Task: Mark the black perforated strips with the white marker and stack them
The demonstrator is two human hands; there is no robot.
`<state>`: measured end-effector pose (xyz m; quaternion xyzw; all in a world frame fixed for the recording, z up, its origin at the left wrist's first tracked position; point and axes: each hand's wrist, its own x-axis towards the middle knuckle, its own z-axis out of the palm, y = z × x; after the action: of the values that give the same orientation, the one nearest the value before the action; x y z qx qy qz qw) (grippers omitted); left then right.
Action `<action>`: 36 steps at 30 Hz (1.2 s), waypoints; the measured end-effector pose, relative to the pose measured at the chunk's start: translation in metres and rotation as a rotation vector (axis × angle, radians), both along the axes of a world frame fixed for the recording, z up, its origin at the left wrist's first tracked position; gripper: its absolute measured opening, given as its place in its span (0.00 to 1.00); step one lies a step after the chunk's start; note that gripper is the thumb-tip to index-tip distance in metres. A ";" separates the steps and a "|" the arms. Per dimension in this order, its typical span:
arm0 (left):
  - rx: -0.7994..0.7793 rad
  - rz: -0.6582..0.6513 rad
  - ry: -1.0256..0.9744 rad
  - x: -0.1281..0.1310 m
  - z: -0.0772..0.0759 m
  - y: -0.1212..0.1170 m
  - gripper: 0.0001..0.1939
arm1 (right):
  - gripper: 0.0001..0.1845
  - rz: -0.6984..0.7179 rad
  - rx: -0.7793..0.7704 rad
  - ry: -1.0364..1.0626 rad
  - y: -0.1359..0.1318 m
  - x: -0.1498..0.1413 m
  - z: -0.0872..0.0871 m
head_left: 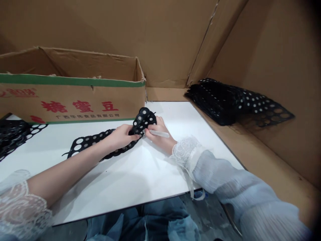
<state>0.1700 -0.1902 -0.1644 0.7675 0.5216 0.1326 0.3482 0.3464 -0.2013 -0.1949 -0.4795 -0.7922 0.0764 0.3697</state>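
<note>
A black strip dotted with round holes (99,138) lies across the white table, its right end raised and bent upward. My left hand (121,136) is closed on this strip near the bend, thumb on top. My right hand (160,134) grips a slim white pen-like tool (159,133) whose working end meets the strip and is too small to make out. The fingers of that hand also touch the raised end of the strip.
A cardboard box with red lettering (80,103) stands at the back left. Dark holed pieces (15,132) are heaped at the left edge. More black holed strips (223,100) are piled on the right, beyond the white tabletop (120,187). Cardboard walls (165,36) enclose the back and right.
</note>
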 end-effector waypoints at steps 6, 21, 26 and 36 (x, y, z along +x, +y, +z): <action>-0.074 -0.161 -0.053 -0.007 0.016 0.006 0.15 | 0.18 0.138 -0.188 0.139 -0.001 0.013 0.010; 0.403 -0.216 0.081 0.012 -0.012 0.003 0.13 | 0.15 0.076 -0.294 0.438 -0.009 0.012 0.019; 0.344 -0.129 0.148 0.026 -0.016 0.004 0.08 | 0.15 0.079 -0.358 0.410 -0.004 0.016 0.013; 0.314 -0.040 0.022 0.025 -0.021 0.000 0.13 | 0.15 0.125 -0.379 0.416 0.000 0.021 0.001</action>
<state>0.1953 -0.1897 -0.1854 0.8243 0.4827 0.1971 0.2205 0.3676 -0.2008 -0.1944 -0.4644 -0.6991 0.3423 0.4225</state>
